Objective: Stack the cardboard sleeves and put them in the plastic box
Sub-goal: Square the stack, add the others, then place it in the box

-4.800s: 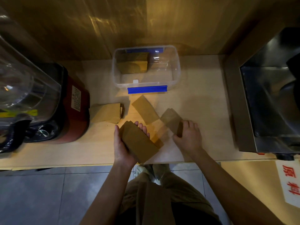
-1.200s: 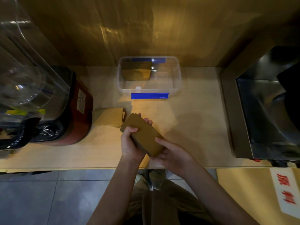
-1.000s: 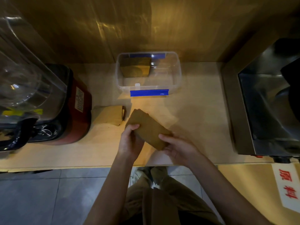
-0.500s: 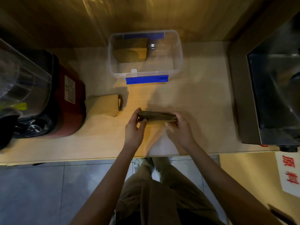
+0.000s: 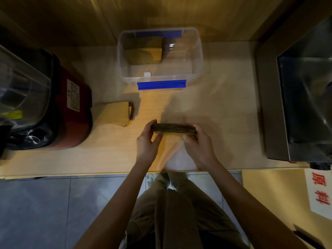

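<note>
Head view. Your left hand (image 5: 146, 141) and right hand (image 5: 199, 142) each close on one end of the stack of cardboard sleeves (image 5: 173, 128), which stands on its long edge on the counter (image 5: 215, 114), near its front edge, with the layered edges facing up. Each thumb sits on the near face and the fingers wrap the far face; neither hand holds anything else.

The step in hand appears to be squaring the stack. To do it well, tap the lower edge on the counter while you press inward from both ends, so no sleeve sticks out. Keep both grips firm during the lift toward the plastic box (image 5: 196, 51), since loose sleeves in the middle may slip.

Count: one stack between your hands; one second pile of sleeves (image 5: 112, 114) lying flat beside the red appliance (image 5: 71, 112); one bundle of sleeves (image 5: 144, 54) already standing in the box's left half. One box, with two blue clips (image 5: 161, 84). The sleeves within each stack cannot be counted.
</note>
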{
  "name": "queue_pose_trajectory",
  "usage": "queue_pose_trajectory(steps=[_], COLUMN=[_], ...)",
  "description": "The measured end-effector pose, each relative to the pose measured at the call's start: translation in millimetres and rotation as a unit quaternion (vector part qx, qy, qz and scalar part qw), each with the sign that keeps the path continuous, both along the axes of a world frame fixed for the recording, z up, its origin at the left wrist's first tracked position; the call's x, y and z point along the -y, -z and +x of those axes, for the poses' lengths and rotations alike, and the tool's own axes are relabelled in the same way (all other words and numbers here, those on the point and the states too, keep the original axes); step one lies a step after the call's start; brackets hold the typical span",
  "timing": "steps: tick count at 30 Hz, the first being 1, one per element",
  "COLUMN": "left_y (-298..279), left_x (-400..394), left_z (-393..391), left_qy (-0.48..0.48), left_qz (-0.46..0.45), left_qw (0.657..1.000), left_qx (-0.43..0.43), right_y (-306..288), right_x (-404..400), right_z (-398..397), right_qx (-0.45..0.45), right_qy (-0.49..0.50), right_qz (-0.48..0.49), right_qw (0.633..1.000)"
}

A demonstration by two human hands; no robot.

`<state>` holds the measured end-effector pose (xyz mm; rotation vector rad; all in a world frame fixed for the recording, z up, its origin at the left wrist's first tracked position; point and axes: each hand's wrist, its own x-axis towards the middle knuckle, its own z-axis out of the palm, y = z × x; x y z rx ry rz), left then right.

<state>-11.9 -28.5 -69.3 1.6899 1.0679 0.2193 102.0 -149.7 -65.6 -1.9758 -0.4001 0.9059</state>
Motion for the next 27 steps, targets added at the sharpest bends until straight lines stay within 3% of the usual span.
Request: queue_pose_trajectory(steps=[7,13,18,27], left_y=[3.2,0.2,6.6,7.5], left_x=[4.9,14.2,22.7,33.4], left_z=[2.8,4.4,2.8,3.6], left_qy=[-0.027,-0.061,-0.078,-0.088], left_qz=[-0.044,-0.001,-0.022,0.017], left_qw=[0.999,0.998,0.997,0.994], left_qx=[0.003,0.000,-0.017,-0.064], right_y=[5.7,4.5,11.3,15.3], right_x=[-0.6,1.9,7.1,11.3], right_z=[-2.0,-9.6,-14.3,-15.3], right_qx=[-0.021,0.035,0.037,0.036], right_qy=[0.039,0.040,0.011,0.017], right_qz=[0.002,0.004,-0.028,-0.049], right_qw=[0.999,0.999,0.999,0.998])
